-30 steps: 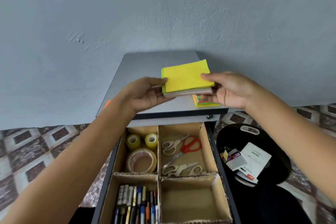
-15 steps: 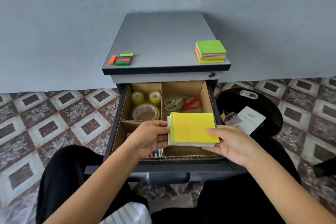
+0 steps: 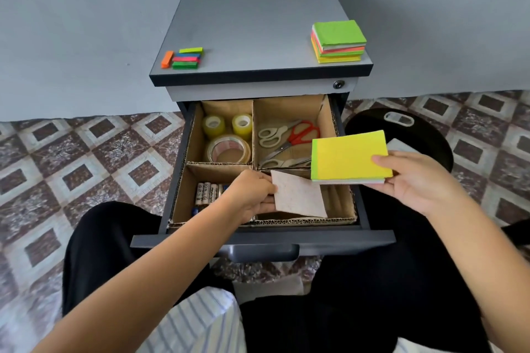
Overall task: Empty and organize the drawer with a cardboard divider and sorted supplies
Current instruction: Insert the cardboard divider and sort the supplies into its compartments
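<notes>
Yellow pad (image 3: pixel 348 156) is pinched in the right hand (image 3: pixel 413 180) — thumb on top, fingers beneath — above the drawer's (image 3: pixel 258 241) right side, likely kept clear while the left hand (image 3: pixel 252 195), fingers clamped on a pale card (image 3: pixel 298 195), lowers it into the drawer's front-right compartment.

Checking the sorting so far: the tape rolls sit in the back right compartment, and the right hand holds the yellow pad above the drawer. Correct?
Not quite. The head view shows the tape rolls in the back left compartment of the drawer; the back right one holds the scissors. The right hand does hold the yellow pad above the drawer.
</notes>
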The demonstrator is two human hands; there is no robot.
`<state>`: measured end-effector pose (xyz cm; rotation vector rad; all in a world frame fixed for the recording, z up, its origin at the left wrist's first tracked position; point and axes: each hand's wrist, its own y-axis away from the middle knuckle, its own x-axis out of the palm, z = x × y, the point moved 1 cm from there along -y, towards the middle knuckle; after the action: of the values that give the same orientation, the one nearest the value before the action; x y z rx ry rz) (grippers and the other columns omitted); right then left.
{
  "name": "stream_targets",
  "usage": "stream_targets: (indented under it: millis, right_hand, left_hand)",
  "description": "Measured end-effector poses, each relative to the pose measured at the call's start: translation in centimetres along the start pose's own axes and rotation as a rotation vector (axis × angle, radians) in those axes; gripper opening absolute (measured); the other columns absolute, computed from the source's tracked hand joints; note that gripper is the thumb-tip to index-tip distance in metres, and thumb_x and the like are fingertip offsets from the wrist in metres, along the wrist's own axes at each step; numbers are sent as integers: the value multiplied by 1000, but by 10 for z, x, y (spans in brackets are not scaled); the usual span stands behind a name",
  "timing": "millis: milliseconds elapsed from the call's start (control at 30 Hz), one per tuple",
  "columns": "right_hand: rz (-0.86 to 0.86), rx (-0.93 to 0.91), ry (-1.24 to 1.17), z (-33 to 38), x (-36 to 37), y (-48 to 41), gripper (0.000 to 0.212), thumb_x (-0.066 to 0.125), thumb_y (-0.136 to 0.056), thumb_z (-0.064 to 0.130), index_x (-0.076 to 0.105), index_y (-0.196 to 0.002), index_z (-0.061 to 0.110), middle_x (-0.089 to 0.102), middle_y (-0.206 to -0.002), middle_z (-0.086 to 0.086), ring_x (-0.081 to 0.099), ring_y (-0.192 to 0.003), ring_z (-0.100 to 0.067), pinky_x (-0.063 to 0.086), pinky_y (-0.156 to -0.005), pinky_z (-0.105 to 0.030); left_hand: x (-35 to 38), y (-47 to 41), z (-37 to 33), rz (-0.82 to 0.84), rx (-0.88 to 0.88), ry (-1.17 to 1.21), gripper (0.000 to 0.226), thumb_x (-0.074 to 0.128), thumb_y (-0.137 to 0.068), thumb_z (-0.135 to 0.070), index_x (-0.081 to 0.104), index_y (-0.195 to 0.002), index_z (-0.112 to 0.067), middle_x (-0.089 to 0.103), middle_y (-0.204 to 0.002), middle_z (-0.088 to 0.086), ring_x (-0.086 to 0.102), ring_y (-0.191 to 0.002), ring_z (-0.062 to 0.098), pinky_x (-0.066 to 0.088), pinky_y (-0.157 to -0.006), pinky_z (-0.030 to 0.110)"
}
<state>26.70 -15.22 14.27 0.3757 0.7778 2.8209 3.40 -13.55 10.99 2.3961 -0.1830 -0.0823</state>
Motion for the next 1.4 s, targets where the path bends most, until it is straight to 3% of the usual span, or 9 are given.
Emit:
stream_targets:
  millis: [200, 367, 500, 567, 700, 800, 933, 1200, 1400]
  right_hand:
    - [2, -12, -69, 3, 0, -4, 15, 47, -94, 0, 57, -105, -1, 64, -102, -16, 69, -77, -20, 57, -53, -25]
    - [9, -37, -89, 5, -3, -5, 13, 47, -93, 0, 58, -100, 2, 66, -100, -14, 72, -70, -16, 57, -53, -24]
    - [38, -32, -86, 4, -2, -6, 15, 47, -93, 0, 58, -103, 1, 65, -102, -16, 72, -69, -16, 56, -54, -24]
    - [48, -30, -94, 4, 1, -6, 15, 47, -93, 0, 58, -104, 1, 65, -102, -16, 72, -69, -16, 56, -54, -24]
    - [90, -32, -101, 2, 6, -2, 17, 46, -93, 0, 59, -103, 3, 69, -98, -13, 72, -74, -17, 58, -58, -26]
    - [129, -30, -114, -4, 11, 3, 17, 47, -91, -2, 59, -102, 5, 72, -88, -10, 72, -74, -18, 59, -58, -29]
    - [127, -8, -114, -18, 22, 3, 15, 49, -89, -4, 52, -97, 9, 67, -94, -15, 71, -70, -20, 60, -62, -35]
    - [117, -44, 168, -41, 48, -5, 8, 57, -90, 9, 60, -83, 7, 61, -100, -14, 60, -96, -25, 56, -83, -42]
    - [127, -45, 285, -37, 53, 0, 12, 56, -91, 7, 65, -84, 10, 59, -71, -4, 57, -59, -10, 51, -52, -24]
  left_hand:
    - [33, -26, 8, 7, -136, 5, 18, 36, -94, 11, 50, -102, 2, 56, -93, 15, 58, -86, 27, 48, -80, 37]
    - [32, -46, 22, -119, -194, -117, 34, 43, -89, 8, 48, -122, 2, 48, -124, 19, 47, -116, 31, 40, -100, 38]
    - [32, -44, 20, -124, -257, -59, 18, 37, -89, 8, 47, -85, -6, 39, -78, 8, 38, -68, 19, 41, -86, 36]
    - [31, -42, 19, -117, -267, -21, 20, 35, -90, 6, 43, -78, -8, 43, -80, 9, 42, -70, 20, 42, -83, 35]
    - [27, -38, 13, -29, -287, 82, 18, 41, -91, -2, 49, -106, -6, 56, -110, 15, 58, -96, 27, 50, -76, 36]
    - [23, -22, 3, 51, -244, 148, 11, 43, -94, -13, 52, -97, -9, 56, -85, 9, 59, -64, 18, 46, -53, 28]
    - [11, -2, 4, 233, -114, 411, 35, 38, -99, -34, 60, -108, -8, 63, -100, 14, 60, -92, 26, 48, -90, 37]
    - [-20, 14, 17, 151, 79, 498, 21, 45, -97, -16, 56, -109, -2, 67, -106, 15, 67, -89, 22, 60, -65, 29]
    - [-37, 19, 21, 112, 149, 431, 20, 46, -96, -16, 61, -98, -4, 74, -83, 8, 71, -74, 16, 60, -62, 27]
